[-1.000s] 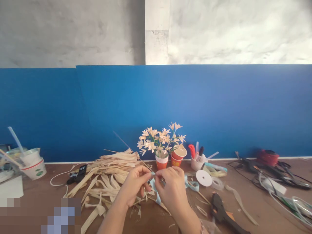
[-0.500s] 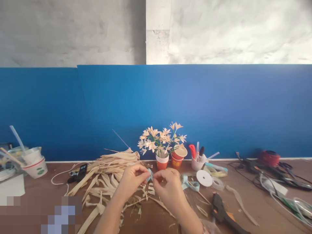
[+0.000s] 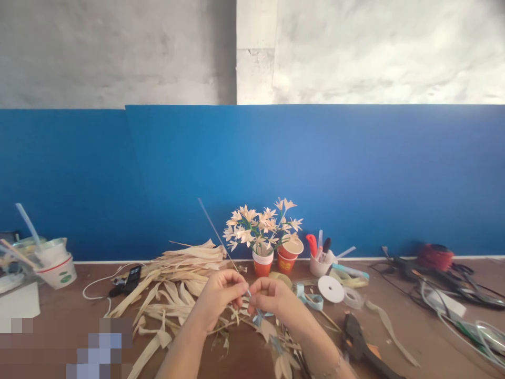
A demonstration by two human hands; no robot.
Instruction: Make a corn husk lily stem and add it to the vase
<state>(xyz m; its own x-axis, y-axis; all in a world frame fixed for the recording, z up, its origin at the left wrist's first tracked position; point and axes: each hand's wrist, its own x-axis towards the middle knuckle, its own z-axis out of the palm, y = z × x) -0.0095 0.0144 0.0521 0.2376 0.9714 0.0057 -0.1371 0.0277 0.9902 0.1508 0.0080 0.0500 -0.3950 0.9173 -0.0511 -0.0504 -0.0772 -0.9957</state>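
Thin stem is in your fingers at the lower centre of the frame, its free end slanting up to the left. Nearest you, pale petals with bluish scraps among them now show below your right wrist, where half a second ago bare tabletop mostly showed; whether they join the stem is hidden. The stem also stands steeper and reaches higher than it did then, and less of the light-blue strip shows between your fingertips. That suggests you have turned the piece and drawn the strip in close around it.

Your forearms come in from the bottom edge and converge, wrists bent inward, fingertips almost meeting. Your left hand pinches the stem between thumb and forefinger; your right hand is closed at the tips, seemingly on the strip, with the other fingers curled.

Right of your right forearm lies a black glue gun. Farther off, dried husks spread left of centre, and a blue ribbon loop sits beside a white disc. Beyond, finished-looking flowers stand in a red-and-white cup before the blue panel.
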